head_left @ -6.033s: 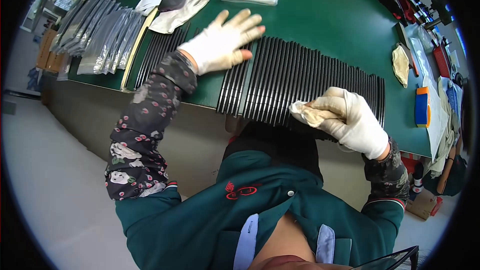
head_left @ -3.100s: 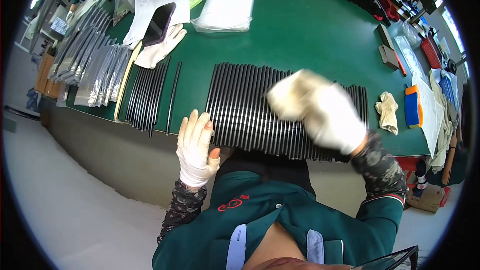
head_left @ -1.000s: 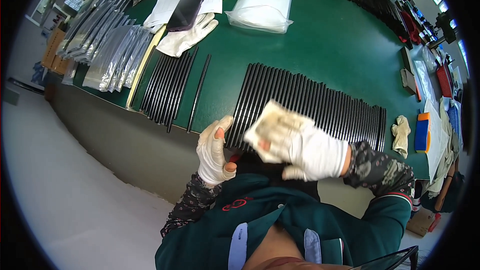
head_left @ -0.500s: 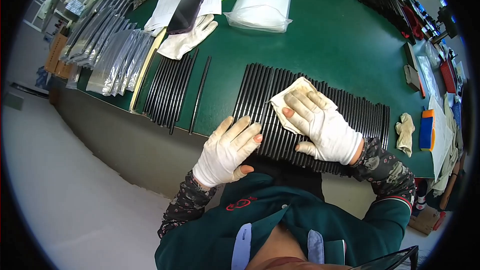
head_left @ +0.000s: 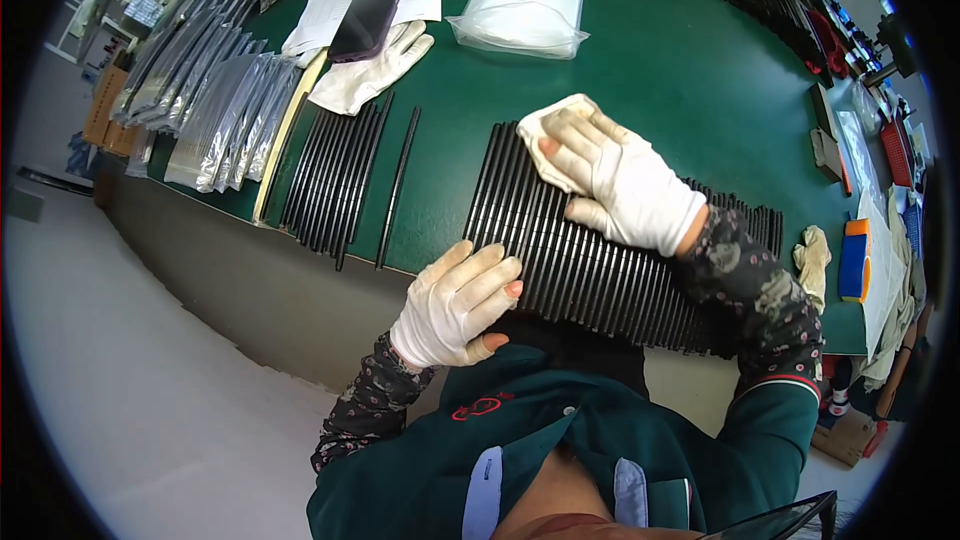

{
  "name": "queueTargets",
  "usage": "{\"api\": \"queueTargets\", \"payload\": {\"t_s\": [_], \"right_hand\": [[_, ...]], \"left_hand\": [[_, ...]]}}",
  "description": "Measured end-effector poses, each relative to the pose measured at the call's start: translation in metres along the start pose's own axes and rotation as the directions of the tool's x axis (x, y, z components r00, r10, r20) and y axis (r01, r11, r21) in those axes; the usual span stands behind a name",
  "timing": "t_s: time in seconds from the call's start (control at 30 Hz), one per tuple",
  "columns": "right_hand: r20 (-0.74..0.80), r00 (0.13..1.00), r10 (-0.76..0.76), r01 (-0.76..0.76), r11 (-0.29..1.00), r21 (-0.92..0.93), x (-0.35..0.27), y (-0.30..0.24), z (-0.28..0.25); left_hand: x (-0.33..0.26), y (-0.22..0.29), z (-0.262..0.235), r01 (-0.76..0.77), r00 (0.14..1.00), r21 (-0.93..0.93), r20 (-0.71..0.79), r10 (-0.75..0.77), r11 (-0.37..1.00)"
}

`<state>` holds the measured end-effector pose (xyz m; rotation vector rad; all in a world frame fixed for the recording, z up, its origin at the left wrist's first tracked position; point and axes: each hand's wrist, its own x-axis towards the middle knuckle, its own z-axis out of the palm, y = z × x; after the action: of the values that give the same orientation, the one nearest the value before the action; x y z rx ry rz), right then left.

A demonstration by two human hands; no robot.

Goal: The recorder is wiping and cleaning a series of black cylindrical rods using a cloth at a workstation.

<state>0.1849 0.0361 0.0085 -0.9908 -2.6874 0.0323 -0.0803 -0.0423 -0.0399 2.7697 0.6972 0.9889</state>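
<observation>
A wide row of thin black rods (head_left: 600, 275) lies side by side at the table's near edge. My right hand (head_left: 635, 180), in a white glove with some bare fingertips, presses a folded off-white cloth (head_left: 550, 165) onto the far ends of the rods. Its fingers lie over the cloth, and the thumb points left across the rods. My left hand (head_left: 455, 305), gloved the same way, rests open with fingers stretched at the near left corner of the row. My right hand and forearm hide part of the row.
Left of the row lie a single black rod (head_left: 400, 188) and a smaller group of rods (head_left: 335, 175). Beyond are a glove (head_left: 350, 88), a phone (head_left: 370, 18), papers and a clear bag of white material (head_left: 520, 5). Bagged items (head_left: 230, 120) pile at far left; a crumpled glove (head_left: 812, 265) lies right.
My right hand has slid the cloth away from me and to the left, toward the far left corner of the row. My left hand has barely moved.
</observation>
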Motion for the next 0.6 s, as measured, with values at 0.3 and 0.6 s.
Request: {"api": "queueTargets", "payload": {"t_s": [0.3,0.6], "right_hand": [[-0.095,0.995,-0.029,0.035,0.998,0.058,0.029,-0.003,0.011],[-0.157,0.98,-0.121,0.137,0.986,0.095,0.033,-0.011,0.019]], "left_hand": [[0.001,0.0,0.001,0.01,1.0,-0.061,-0.017,-0.011,0.998],[0.004,-0.001,0.008,-0.024,0.994,-0.025,-0.104,0.021,0.999]]}}
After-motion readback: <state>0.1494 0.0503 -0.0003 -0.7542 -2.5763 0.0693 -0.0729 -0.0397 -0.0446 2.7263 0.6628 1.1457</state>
